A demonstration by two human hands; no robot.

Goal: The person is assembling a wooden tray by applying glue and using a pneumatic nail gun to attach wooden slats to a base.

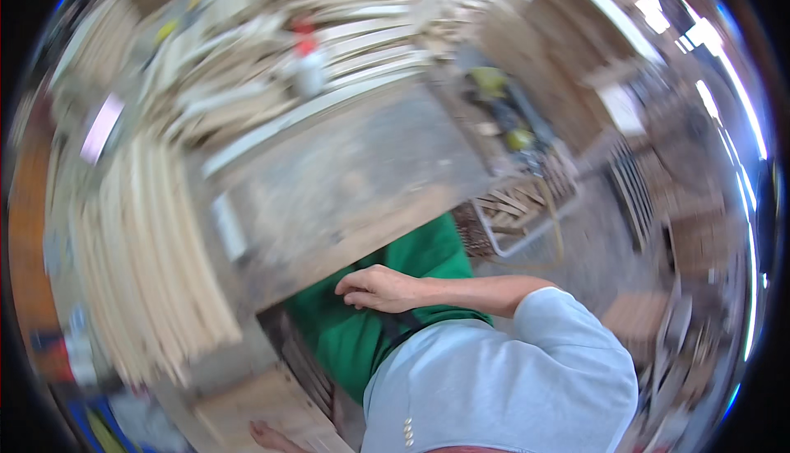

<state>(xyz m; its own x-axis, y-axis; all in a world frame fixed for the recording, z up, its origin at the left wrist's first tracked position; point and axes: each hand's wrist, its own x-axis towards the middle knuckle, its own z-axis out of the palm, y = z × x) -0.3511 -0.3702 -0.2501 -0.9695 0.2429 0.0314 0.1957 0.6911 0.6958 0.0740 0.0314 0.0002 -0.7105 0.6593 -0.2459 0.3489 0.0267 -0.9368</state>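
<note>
My right hand (374, 288) hovers over my green-clothed lap, just below the front edge of a worn wooden worktop (354, 165). Its fingers are loosely bent and a little apart, with nothing visible in them. Far down at the lower left, my left hand (265, 435) shows only in part, next to a pale wooden panel (263, 408); blur hides how its fingers lie. A white block-like piece (229, 227) rests at the worktop's left side. Behind the worktop stands a white bottle with a red top (309, 66).
A row of pale wood strips (156, 247) is stacked at the left. More boards (362, 37) are piled beyond the worktop. At the right are a crate rim (527, 243) around wood offcuts, a yellow-green tool (518, 136) and a slatted piece (632, 194).
</note>
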